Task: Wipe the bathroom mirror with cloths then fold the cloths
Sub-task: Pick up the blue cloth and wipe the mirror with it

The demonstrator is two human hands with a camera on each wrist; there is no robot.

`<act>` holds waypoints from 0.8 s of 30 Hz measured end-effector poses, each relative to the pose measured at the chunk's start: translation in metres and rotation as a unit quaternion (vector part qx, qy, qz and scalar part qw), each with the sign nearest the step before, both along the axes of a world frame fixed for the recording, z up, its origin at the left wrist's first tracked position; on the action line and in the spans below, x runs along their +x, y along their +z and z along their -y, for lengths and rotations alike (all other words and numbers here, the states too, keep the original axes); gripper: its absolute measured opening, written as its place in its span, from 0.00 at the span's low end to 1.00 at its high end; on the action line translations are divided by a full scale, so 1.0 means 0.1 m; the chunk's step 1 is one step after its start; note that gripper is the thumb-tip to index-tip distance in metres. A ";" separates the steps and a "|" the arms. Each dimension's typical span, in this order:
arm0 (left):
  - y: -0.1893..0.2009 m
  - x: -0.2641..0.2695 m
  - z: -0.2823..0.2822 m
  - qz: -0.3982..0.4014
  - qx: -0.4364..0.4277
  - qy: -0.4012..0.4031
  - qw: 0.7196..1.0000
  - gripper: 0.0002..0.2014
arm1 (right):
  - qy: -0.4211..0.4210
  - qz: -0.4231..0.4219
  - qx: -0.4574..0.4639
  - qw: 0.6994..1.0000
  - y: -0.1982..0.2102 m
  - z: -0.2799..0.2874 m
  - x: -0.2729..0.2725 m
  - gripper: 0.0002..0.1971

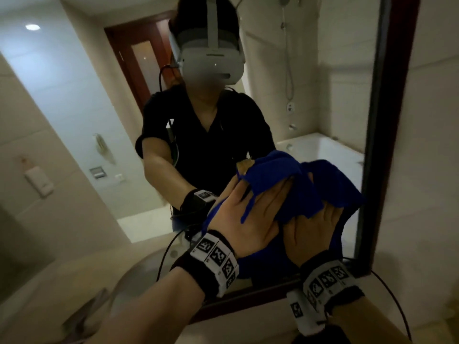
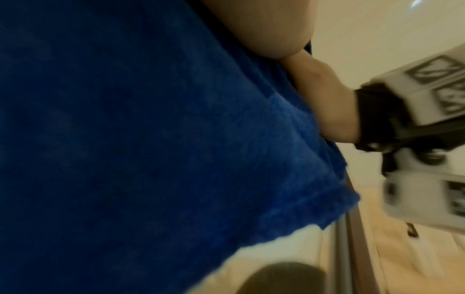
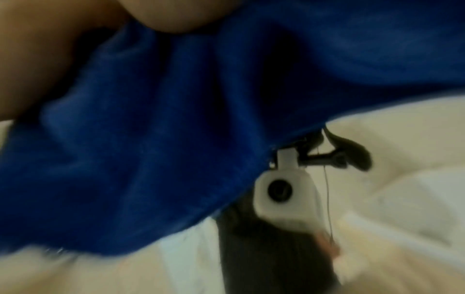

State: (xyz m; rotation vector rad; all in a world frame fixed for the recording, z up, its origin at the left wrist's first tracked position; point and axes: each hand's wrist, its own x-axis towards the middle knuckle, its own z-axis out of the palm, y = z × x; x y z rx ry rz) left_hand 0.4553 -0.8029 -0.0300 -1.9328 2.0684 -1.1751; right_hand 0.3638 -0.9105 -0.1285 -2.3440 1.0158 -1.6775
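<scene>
A blue cloth is bunched against the mirror near its lower right corner. My left hand lies flat on it with straight fingers, and a fold of cloth drapes over the fingertips. Beside it, my right hand presses flat on the cloth too, its fingers hidden under another fold. Whether this is one cloth or two I cannot tell. The left wrist view is mostly filled by blue cloth. In the right wrist view the cloth hangs over the glass, which reflects a wrist camera.
The mirror's dark red-brown frame runs down the right side and along the bottom. Beige wall tiles lie to its right and a beige counter below. A black cable loops by my right wrist. The glass reflects a bathtub, shower and door.
</scene>
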 end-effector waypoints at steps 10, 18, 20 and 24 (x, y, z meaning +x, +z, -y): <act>-0.58 1.55 -1.97 -0.034 -0.033 0.063 0.997 0.32 | 0.116 -0.071 -0.020 0.991 -0.33 -1.70 1.22 0.30; -0.97 3.08 -4.22 -0.127 -0.127 0.200 0.963 0.21 | 0.176 -0.218 -0.129 0.951 -0.28 -3.80 2.82 0.34; -1.01 3.43 -4.76 -0.160 -0.121 0.231 0.952 0.19 | 0.196 -0.246 -0.139 0.939 -0.23 -4.29 3.23 0.38; -1.13 4.09 -5.72 -0.246 -0.057 0.362 0.897 0.24 | 0.243 -0.281 -0.177 0.911 -0.17 -5.20 3.98 0.41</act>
